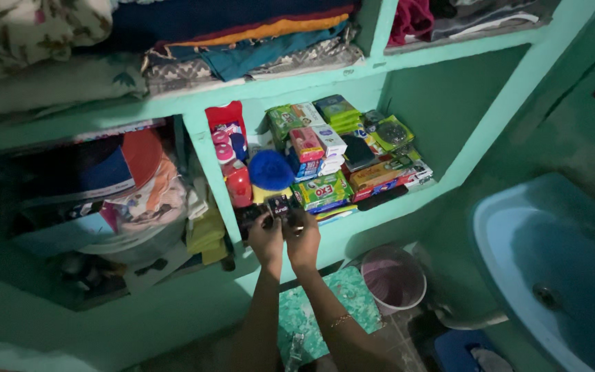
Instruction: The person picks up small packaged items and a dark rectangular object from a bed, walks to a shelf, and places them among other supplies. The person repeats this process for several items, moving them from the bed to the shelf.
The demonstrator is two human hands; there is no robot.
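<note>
While both arms stretch up from the bottom of the view, the left hand (265,240) and the right hand (303,241) meet at the front edge of a mint-green shelf (352,227), fingers curled in tight around a small dark packet (280,207) pinched between them. That packet sits right at the shelf lip, just in front of a round blue scrubber (270,169) and beside a green soap box (323,189). Behind it, stacked soap boxes and packets (342,138) crowd the compartment, with a red bottle (239,184) standing at the left by the divider. A thin bangle (339,320) rings the right wrist. Over in the left compartment, a pile of bags and cloth (139,200) fills the space. Up top, folded fabrics (256,41) lie in layers on the upper shelf. Down below the hands, a pink bucket (392,279) stands on the floor next to a green patterned mat (311,310), and a blue washbasin (552,269) juts out from the wall on the right, well apart from the hands.
</note>
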